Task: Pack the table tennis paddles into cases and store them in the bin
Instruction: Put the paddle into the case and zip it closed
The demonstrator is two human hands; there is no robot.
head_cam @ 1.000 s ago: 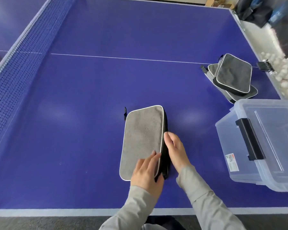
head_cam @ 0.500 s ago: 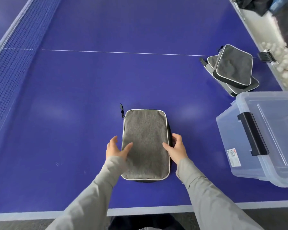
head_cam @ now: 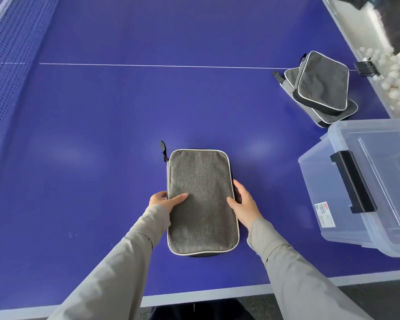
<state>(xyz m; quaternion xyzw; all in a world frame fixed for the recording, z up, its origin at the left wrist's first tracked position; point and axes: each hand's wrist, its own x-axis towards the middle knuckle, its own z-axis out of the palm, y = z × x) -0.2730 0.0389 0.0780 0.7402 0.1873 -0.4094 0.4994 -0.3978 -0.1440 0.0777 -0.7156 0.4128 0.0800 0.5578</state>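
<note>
Hands on the grey case: left hand and right hand gripping opposite long edges, thumbs on top.

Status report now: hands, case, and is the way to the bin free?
Left hand and right hand grip grey case by its sides, flat on table. Bin at right, lid on. Two more cases stacked behind it.

Both arms reaching forward from the bottom edge, grey sleeves down to the wrists. Left hand gripping the left side of the case, thumb laid flat on top, fingers tucked under the edge. Right hand on the right side, thumb on top, fingers curled along the edge.
</note>
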